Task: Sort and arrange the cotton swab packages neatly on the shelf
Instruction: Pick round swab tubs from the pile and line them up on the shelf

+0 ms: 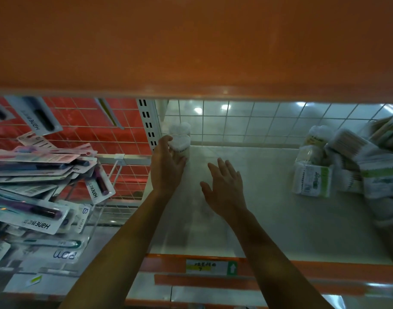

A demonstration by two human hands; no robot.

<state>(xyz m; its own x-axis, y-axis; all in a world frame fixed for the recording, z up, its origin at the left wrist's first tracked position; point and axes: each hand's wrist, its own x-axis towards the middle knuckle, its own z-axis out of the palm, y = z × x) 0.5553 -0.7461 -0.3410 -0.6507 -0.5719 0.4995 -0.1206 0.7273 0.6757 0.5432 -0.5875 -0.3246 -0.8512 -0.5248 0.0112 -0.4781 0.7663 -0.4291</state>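
Observation:
Two heart-shaped tubs of white cotton swabs stand at the back left corner of the pale shelf (269,208). My left hand (166,163) is wrapped around the nearer tub (181,144); the farther tub (180,128) sits right behind it against the wire grid. My right hand (224,186) hovers over the bare middle of the shelf, fingers spread, holding nothing. A jumbled heap of cotton swab packages (347,161) lies at the right end, with a green-labelled box (312,179) at its front.
An orange shelf (191,52) overhangs close above. A white slotted upright (148,123) and wire grid (258,121) bound the bay. To the left, carded toothbrush packs (39,175) hang and pile on hooks. An orange price rail (211,267) edges the front.

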